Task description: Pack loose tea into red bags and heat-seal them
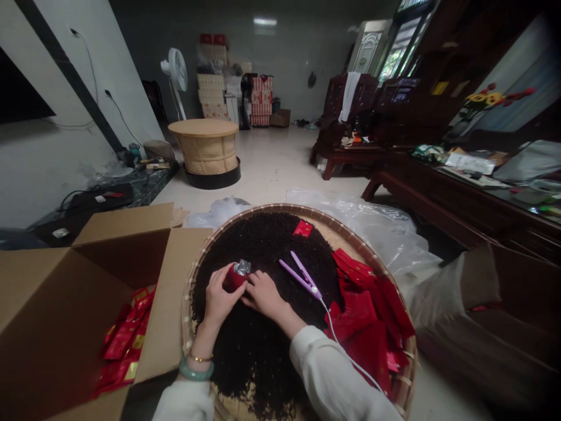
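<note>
Left hand (pixel 219 298): fingers closed around a small red pouch (pixel 234 278) with a silver open top, held over the heap of dark tea leaves (pixel 258 245). Right hand (pixel 263 294): fingers pinching the same pouch from its right side. Purple sealing tool (pixel 302 275): lying on the leaves just right of the fingers. Empty red pouches (pixel 368 304): piled further right in the woven tray (pixel 350 234). Cardboard box (pixel 87 280): left of the fingers, holding filled red packets (pixel 127 339).
</note>
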A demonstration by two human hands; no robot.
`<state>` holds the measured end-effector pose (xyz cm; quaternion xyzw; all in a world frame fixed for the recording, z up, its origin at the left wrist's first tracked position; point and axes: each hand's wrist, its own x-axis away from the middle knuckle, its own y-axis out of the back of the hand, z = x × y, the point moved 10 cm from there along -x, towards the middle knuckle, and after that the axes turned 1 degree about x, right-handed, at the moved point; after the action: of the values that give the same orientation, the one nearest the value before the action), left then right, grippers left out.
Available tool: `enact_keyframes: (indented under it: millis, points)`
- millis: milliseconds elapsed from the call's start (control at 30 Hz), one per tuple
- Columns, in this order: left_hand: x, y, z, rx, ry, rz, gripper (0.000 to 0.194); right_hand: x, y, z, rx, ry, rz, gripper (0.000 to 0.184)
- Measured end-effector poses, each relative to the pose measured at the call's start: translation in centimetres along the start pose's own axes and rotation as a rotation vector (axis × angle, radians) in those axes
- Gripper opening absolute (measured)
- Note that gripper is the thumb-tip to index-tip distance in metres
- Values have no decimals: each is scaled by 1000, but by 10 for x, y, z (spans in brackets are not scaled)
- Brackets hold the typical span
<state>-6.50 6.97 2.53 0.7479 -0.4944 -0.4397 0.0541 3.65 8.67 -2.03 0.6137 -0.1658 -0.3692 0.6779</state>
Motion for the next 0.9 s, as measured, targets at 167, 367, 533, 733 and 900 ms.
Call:
enact_keyframes:
  millis: [167, 367, 533, 733, 900]
  points:
    - [0, 0, -3, 1, -4, 0, 44, 1, 10, -16, -161, -77, -113, 12]
    - [0, -2, -6, 7, -6, 20, 43, 30, 16, -90, -1241, -662, -607, 11]
    - [2, -9, -16, 2, -53, 83, 42, 37, 0, -100, -1564, -812, -659, 25]
    - [4, -17, -24, 13, -70, 128, 43, 38, -13, -94, -2091, -939, -682, 25]
    - [7, -25, -28, 24, -67, 160, 46, 27, 14, -93, -2081, -801, -776, 34]
